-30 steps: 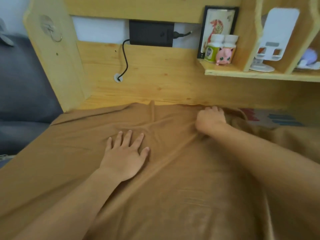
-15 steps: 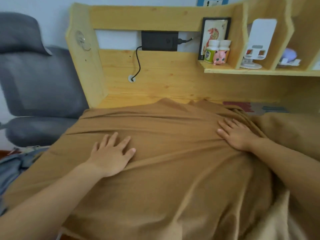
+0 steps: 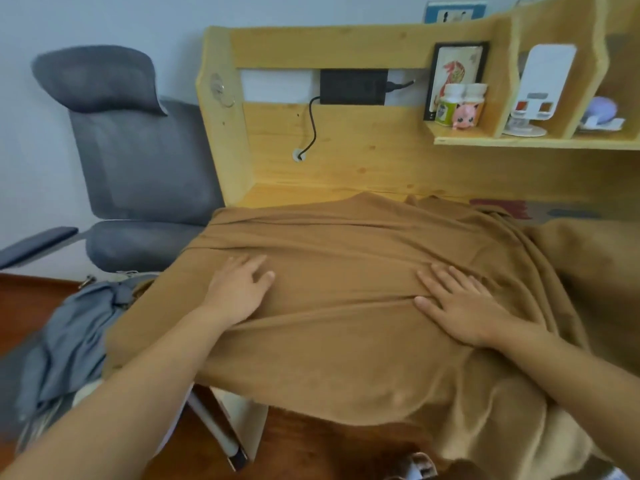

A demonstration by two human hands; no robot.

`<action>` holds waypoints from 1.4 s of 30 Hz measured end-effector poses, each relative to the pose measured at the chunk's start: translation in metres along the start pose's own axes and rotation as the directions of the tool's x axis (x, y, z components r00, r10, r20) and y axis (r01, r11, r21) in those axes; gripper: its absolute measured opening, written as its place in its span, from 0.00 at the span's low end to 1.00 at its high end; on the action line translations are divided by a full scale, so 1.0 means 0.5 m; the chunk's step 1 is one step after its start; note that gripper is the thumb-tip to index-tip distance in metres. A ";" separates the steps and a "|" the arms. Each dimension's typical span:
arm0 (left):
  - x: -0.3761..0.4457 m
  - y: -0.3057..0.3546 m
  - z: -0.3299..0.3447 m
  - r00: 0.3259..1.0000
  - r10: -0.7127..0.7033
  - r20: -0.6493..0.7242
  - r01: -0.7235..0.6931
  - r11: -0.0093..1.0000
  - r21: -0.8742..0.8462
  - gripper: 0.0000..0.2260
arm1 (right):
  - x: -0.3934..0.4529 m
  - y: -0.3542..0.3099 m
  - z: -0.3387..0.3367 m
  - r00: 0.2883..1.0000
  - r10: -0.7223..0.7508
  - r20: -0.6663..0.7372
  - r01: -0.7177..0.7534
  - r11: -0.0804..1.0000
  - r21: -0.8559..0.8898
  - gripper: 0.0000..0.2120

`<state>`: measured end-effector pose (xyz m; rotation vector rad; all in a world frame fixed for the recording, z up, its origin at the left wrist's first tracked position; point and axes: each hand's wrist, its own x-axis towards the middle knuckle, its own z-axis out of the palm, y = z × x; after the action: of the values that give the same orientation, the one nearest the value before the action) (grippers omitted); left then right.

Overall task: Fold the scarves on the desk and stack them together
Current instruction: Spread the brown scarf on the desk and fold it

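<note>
While both hands lie flat on it, the brown scarf serves as the landmark for every place below.
Grey chair (image 3: 138, 161): left of the brown scarf, beyond the desk's end.
Grey scarf (image 3: 72, 344): bunched beside the brown scarf's left edge, hanging off the desk.
Left hand (image 3: 239, 292): fingers straight, palm pressing the brown scarf's left part, holding nothing.
Brown scarf (image 3: 346, 341): spread over the wooden desk (image 3: 311, 194), creased, its near edge draped over the front.
Right hand (image 3: 464, 306): fingers spread, lying flat on the brown scarf's right part.
Shelf (image 3: 519, 142): behind the brown scarf, to the right, bearing bottles and a pink figure.
</note>
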<state>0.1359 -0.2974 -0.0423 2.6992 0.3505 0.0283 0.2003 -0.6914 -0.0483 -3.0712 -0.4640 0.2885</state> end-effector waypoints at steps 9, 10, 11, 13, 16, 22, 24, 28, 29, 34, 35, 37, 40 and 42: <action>-0.318 -0.203 0.093 0.442 -0.896 -0.024 0.275 0.161 -0.948 0.18 | -0.012 -0.178 -0.040 0.980 -0.192 -0.047 0.196 0.975 0.106 0.34; -0.324 -0.200 0.123 0.483 -0.832 0.273 0.258 -0.163 -0.952 0.22 | -0.021 -0.205 -0.020 0.972 -0.236 -0.019 0.236 0.964 0.123 0.36; -0.328 -0.201 0.150 0.534 -0.676 0.507 0.242 -0.453 -0.858 0.27 | -0.026 -0.220 0.002 0.967 -0.256 -0.006 0.255 0.963 0.088 0.38; -0.330 -0.204 0.175 0.656 -0.458 0.600 0.142 -0.705 -0.694 0.37 | -0.020 -0.216 0.030 0.969 -0.246 -0.018 0.246 0.969 0.007 0.38; -0.305 -0.229 0.141 0.765 -0.497 0.410 -0.131 -0.743 -0.657 0.39 | -0.020 -0.190 0.028 0.978 -0.207 0.027 0.208 0.978 -0.012 0.40; -0.253 -0.292 -0.032 0.745 -0.606 0.279 -0.123 -0.536 -0.835 0.18 | -0.052 -0.172 0.018 0.980 -0.184 0.076 0.187 0.982 -0.035 0.43; -0.218 -0.307 -0.094 0.599 -0.745 0.292 -0.052 -0.401 -0.915 0.13 | -0.053 -0.176 0.017 0.980 -0.188 0.062 0.189 0.982 -0.023 0.45; -0.145 -0.177 -0.235 0.464 -0.881 -0.094 -0.363 -0.092 -0.927 0.08 | -0.054 -0.178 0.018 0.983 -0.183 0.029 0.182 0.983 0.018 0.46; -0.135 -0.105 -0.256 0.534 -0.816 -0.219 -0.358 0.016 -0.933 0.07 | -0.055 -0.177 0.014 0.982 -0.187 0.038 0.186 0.982 0.025 0.47; -0.140 0.209 -0.167 0.977 0.172 -0.125 -0.209 0.668 -0.714 0.09 | -0.105 -0.170 -0.069 0.999 -0.048 -0.011 0.042 0.708 0.705 0.33; -0.152 0.233 -0.125 0.954 0.299 0.002 -0.245 0.784 -0.570 0.15 | -0.116 -0.163 -0.081 0.999 0.024 -0.033 0.019 0.437 0.899 0.29; -0.195 0.260 -0.050 0.882 0.430 0.192 -0.330 0.855 -0.399 0.23 | -0.147 -0.149 -0.100 0.998 0.028 0.052 -0.044 -0.231 0.972 0.31; -0.263 0.251 0.039 0.828 0.479 0.294 -0.374 0.860 -0.347 0.24 | -0.174 -0.127 -0.077 0.978 -0.053 0.201 -0.204 -0.419 0.885 0.33; -0.290 0.216 0.073 0.863 0.473 0.177 -0.447 0.878 -0.169 0.22 | -0.180 -0.128 -0.051 0.969 -0.009 0.248 -0.243 -0.245 0.939 0.31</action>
<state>0.0240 -0.4436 -0.0271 2.5659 -0.3592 -0.0992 0.1019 -0.6568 -0.0039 -1.3025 0.1642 0.5517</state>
